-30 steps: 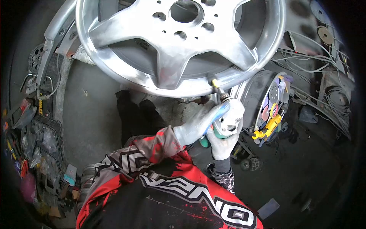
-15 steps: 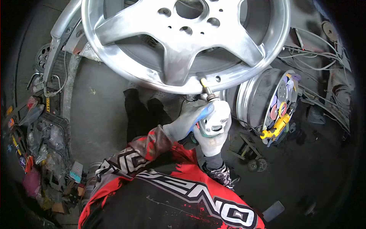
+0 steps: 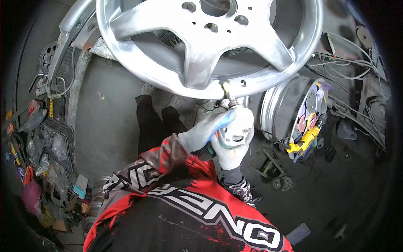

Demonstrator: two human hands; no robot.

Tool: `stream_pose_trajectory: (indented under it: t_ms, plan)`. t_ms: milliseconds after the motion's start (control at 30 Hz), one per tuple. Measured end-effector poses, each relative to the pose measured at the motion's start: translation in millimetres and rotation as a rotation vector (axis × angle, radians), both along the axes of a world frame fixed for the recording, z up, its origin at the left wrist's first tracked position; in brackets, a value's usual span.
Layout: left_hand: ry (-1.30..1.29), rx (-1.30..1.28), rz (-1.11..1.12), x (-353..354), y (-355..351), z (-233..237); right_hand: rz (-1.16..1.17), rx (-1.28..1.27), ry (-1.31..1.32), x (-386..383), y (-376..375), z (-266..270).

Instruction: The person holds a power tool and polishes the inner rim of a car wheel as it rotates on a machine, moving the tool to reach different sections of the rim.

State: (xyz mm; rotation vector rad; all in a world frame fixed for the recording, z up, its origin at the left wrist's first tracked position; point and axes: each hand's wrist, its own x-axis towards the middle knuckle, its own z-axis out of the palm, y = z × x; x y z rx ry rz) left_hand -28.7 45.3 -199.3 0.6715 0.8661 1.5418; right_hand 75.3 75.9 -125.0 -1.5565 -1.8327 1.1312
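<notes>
Gripping a white-bodied grinder [image 3: 237, 128] from both sides, just below the near edge of a silver alloy wheel [image 3: 201, 63]. Wearing pale work gloves. Holding the left hand [image 3: 205, 131] wrapped over the grinder's left side, fingers closed on the body. Cupping the lower end with the right hand [image 3: 233, 155], fingers bent around it, partly hidden underneath.

Pointing the narrow yellowish tip [image 3: 226, 88] away from the torso, at the wheel's near outer lip, beside a small round hole [image 3: 243, 83]. Cannot tell whether pressing on the metal or hovering just over it.

To the right, beyond the hands, leaning near a second wheel [image 3: 283, 105] with sanding discs [image 3: 311, 101] and a yellow power tool [image 3: 304, 140] at its face. Below that, resting on the dark floor [image 3: 100, 113]: a small wheeled frame [image 3: 273, 166]. Farther up, looped beside the alloy wheel: pale cables [image 3: 350, 69]. Heaped along the left: clear plastic bags [image 3: 56, 145].
</notes>
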Motion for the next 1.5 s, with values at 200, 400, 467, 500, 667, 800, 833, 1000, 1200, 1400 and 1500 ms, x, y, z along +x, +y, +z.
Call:
stream_pose_trajectory:
  t_ms: [200,400,467,500,667,800,833,1000,1200,1400,1500]
  plan:
    - [-0.496,-0.202,-0.136,-15.6,8.2,32.7,0.149,0.119,-0.184,4.8,2.8,2.4]
    - [-0.336,-0.191,-0.22,-6.6,50.7,48.2,-0.316,-0.283,0.39,9.7,36.7,21.8]
    - [-0.325,-0.112,-0.318,-0.3,67.9,39.5,-0.228,-0.171,0.3,14.9,41.9,21.7]
    - [-0.325,-0.112,-0.317,-1.0,66.7,39.1,-0.183,-0.118,0.276,17.0,41.4,18.4]
    - [-0.43,-0.112,-0.142,-6.1,36.1,36.7,0.008,0.004,0.068,10.6,24.0,11.4]
    - [-0.562,-0.18,-0.209,-7.8,38.2,41.4,-0.055,-0.06,0.123,7.3,21.1,13.1]
    - [-0.425,-0.139,-0.186,2.4,38.3,25.8,-0.074,-0.026,0.14,17.5,22.0,3.9]
    - [-0.287,-0.129,-0.22,-5.0,43.9,33.9,-0.212,-0.086,0.285,12.0,20.6,-1.3]
    - [-0.519,-0.187,-0.288,-16.8,43.0,50.7,-0.161,-0.026,0.228,16.2,13.9,-6.1]
    - [-0.45,-0.139,-0.23,-19.8,36.8,50.8,-0.113,-0.016,0.138,7.9,7.7,-3.6]
    - [-0.457,-0.163,-0.248,-24.8,32.6,54.1,-0.12,-0.022,0.118,5.5,3.5,-1.2]
